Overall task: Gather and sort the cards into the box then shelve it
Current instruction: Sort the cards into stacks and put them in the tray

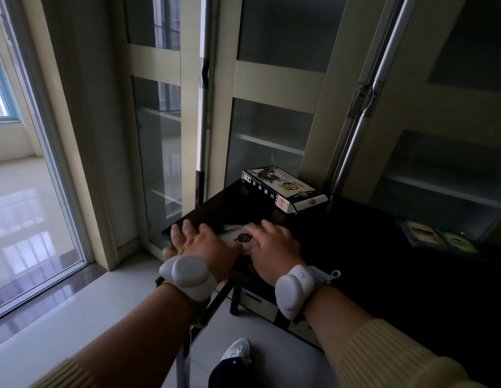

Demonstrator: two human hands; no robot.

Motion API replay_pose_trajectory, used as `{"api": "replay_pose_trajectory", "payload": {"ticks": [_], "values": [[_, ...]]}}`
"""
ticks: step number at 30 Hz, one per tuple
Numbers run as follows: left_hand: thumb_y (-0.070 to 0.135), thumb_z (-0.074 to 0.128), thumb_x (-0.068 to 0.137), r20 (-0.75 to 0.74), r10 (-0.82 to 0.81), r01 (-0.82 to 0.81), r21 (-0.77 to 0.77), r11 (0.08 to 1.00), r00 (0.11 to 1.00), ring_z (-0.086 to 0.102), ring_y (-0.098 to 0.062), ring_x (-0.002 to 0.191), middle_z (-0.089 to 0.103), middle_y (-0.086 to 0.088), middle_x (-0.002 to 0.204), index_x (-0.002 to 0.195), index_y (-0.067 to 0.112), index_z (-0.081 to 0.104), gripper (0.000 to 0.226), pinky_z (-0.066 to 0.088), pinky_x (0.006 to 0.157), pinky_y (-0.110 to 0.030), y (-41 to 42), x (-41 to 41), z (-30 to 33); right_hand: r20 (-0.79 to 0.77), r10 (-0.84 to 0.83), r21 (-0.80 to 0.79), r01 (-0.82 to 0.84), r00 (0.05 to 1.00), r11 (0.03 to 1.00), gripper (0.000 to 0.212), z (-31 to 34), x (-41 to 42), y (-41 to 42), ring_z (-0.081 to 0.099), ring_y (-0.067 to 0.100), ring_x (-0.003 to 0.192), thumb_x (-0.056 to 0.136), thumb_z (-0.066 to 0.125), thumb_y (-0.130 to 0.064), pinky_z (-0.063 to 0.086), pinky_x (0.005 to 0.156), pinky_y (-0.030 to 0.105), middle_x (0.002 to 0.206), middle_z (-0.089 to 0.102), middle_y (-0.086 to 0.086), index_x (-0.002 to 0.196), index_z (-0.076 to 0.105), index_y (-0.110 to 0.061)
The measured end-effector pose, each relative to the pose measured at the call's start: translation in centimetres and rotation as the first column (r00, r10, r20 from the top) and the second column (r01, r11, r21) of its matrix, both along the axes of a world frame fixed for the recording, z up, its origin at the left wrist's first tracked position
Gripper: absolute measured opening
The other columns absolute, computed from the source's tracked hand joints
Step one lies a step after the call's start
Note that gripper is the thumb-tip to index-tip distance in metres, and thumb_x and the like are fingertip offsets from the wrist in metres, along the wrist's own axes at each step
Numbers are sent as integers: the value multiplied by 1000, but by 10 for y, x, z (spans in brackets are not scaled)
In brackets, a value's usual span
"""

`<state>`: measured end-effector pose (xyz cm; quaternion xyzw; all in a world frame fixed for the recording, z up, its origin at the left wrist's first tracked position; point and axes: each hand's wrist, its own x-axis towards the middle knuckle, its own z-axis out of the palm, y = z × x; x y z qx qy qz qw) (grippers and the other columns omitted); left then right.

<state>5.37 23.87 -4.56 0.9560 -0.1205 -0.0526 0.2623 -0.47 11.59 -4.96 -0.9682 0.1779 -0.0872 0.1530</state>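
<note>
Cards [239, 238]: small stack or spread lying flat on the near left part of the black table [364, 247], face or back up, pale with a dark ornate emblem at the middle; long axis runs roughly left to right across the view, partly hidden beneath both hands.

Left hand [200, 242]: palm down, fingers straight and spread, resting at the left edge of the cards by the table corner; grips nothing that can be seen.

Right hand [274, 247]: palm down on the right end of the cards, fingers bent slightly over them; whether it pinches a card cannot be told.

Box [283, 189]: printed card box lying flat at the far edge of the table, well apart from the cards; long axis runs from far left to near right, one short end toward the cabinet. Dark ink-style artwork and a gold and red title on top, a column of white characters along the black side, a red round seal near the lower end; characters too small to read.

Wrist units [187, 275]: white rounded devices strapped to both wrists, cream knit sleeves behind.

Other cards [439, 238]: two or so greenish framed cards lying at the far right of the table, dim.

Cabinet [274, 79]: cream frame, glass doors, bare shelves visible behind, standing directly behind the table.

Window [25, 191]: full-height glazing at left.

White shoe [236, 350]: on the pale floor below the table edge
</note>
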Motion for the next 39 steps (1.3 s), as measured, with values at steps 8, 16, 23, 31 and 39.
{"api": "replay_pose_trajectory", "payload": {"ticks": [8,16,23,31,39], "values": [[50,69,75,-341,323,-466,-549,693,883,16,-36,141,12,-16,154,148,13,6,103,21,115,-48,22,-1,-9,-29,41,6,-41,999,999,51,-2,5,4,26,28,138,90,41,-53,25,112,44,148,37,5,136,43,-31],[23,56,89,-763,-433,-679,-635,369,479,61,-31,87,61,-20,103,105,5,53,24,49,70,-44,33,-26,12,20,145,159,-146,989,976,57,9,-4,20,41,21,127,85,57,-36,38,104,33,139,44,3,138,43,-25],[6,41,94,-776,-487,-752,-582,308,401,55,-39,94,50,-28,121,131,-2,37,38,46,82,-49,38,-37,15,115,195,350,-223,974,910,72,14,-7,37,39,20,133,80,50,-5,37,108,33,145,37,5,146,30,-26],[2,43,93,-783,-447,-716,-599,358,432,60,-37,94,57,-28,108,123,-2,42,30,48,67,-43,46,-35,18,303,66,646,-256,951,720,69,14,-3,43,38,19,133,83,38,9,38,104,31,149,33,5,144,33,-21],[1,49,92,-778,-401,-639,-627,445,484,64,-35,77,62,-27,96,117,-1,47,25,55,41,-39,60,-34,21,309,-236,930,-241,921,276,34,15,3,43,53,23,120,100,37,-15,42,93,27,133,52,13,133,46,-13]]}}
